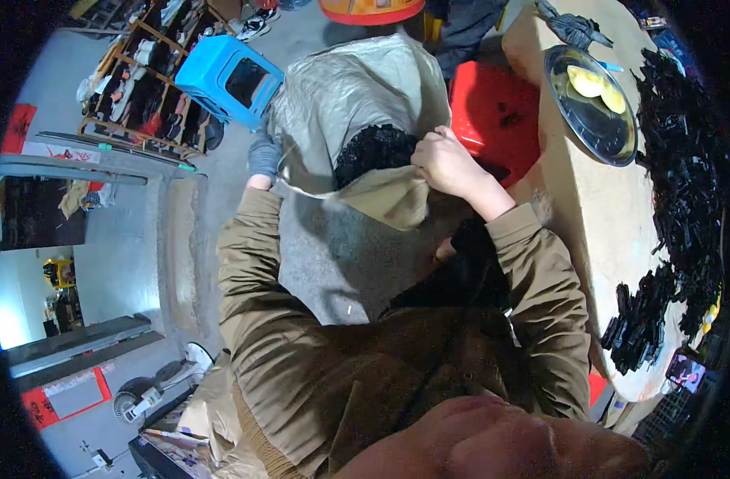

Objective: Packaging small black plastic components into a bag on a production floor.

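Observation:
A large off-white woven sack stands in front of me, its mouth spread and facing me. Small black pieces are heaped inside it. My left hand, in a grey glove, is closed at the sack's left rim, close to a blue plastic stool; its fingertips are partly hidden. With bare fingers pinched together, my right hand grips the right side of the rim. A loose flap of the sack hangs below that hand.
To my right stands a pale table with piles of black strips, a dark round plate and a grey glove. A red plastic stool is beside the sack. Shoe racks stand far left; a small fan is lower left.

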`<act>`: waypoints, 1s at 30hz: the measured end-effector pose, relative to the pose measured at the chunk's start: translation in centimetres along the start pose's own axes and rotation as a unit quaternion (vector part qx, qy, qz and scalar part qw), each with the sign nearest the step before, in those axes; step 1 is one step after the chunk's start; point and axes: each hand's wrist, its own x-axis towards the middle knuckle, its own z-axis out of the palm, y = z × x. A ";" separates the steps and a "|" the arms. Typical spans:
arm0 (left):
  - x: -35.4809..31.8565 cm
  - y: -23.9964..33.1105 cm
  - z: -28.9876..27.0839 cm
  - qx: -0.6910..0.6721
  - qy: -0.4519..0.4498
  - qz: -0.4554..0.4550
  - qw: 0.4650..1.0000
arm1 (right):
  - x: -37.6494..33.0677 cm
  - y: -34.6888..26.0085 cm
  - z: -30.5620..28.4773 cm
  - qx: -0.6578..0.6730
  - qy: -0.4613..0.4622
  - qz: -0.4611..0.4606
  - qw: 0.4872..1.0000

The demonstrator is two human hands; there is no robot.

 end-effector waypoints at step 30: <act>9.0 2.8 -1.8 0.004 -0.255 -0.066 0.965 | 0.7 0.4 -3.0 -0.044 -0.146 0.156 0.976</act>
